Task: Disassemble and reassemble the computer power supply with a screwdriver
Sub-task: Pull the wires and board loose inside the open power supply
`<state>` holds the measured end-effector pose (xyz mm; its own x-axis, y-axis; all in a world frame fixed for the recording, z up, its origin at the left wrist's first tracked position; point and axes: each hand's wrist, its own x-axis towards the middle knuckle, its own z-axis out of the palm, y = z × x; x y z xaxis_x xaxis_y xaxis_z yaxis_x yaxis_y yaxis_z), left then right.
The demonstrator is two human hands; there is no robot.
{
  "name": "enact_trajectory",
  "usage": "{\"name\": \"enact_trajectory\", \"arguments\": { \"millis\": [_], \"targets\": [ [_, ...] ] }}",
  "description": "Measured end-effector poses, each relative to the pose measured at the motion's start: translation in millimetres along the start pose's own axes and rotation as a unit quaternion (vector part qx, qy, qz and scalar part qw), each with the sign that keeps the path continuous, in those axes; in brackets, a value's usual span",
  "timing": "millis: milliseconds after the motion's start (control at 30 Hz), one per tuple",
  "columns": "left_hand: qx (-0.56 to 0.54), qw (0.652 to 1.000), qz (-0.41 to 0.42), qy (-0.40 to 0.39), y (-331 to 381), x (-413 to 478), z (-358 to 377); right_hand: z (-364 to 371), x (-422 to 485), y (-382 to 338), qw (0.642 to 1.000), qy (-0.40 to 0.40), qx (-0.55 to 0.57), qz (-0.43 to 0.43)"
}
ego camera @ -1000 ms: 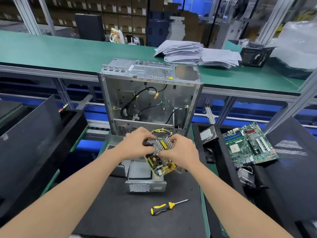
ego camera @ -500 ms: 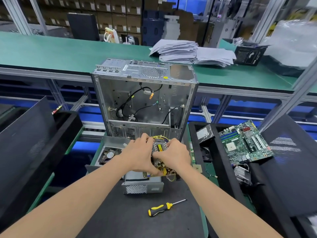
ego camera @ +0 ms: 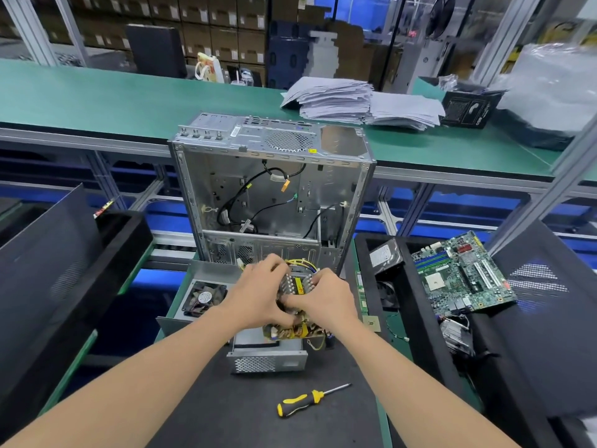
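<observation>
The power supply's circuit board [ego camera: 298, 286], with silver heat sinks and yellow wires, is held between my left hand [ego camera: 258, 292] and my right hand [ego camera: 326, 297] just above the open metal power supply housing [ego camera: 268, 357] on the black mat. Both hands grip the board from its sides and cover much of it. The housing's lid with a black fan [ego camera: 203, 299] lies to the left. A yellow and black screwdriver [ego camera: 307, 402] lies on the mat in front, apart from both hands.
An open, stripped computer case [ego camera: 274, 189] stands upright behind the hands. Black trays at the right hold a green motherboard [ego camera: 462, 276], a hard drive [ego camera: 386, 255] and a cooler. A black side panel [ego camera: 48, 270] leans at the left. Paper stacks [ego camera: 361, 101] lie on the far green bench.
Both hands have lowered the circuit board toward the housing and closed in over it. The view has shifted slightly; the fan lid has come into sight at the left.
</observation>
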<state>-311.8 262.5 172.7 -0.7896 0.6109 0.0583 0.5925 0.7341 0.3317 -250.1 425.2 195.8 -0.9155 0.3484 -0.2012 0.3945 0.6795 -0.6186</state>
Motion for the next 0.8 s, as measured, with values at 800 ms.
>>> {"name": "enact_trajectory", "arguments": {
  "millis": [800],
  "targets": [
    [-0.037,0.997,0.063,-0.004,-32.2,-33.6,11.8,-19.6,52.1,5.6,0.985,-0.064,-0.028,-0.161]
  ]
}}
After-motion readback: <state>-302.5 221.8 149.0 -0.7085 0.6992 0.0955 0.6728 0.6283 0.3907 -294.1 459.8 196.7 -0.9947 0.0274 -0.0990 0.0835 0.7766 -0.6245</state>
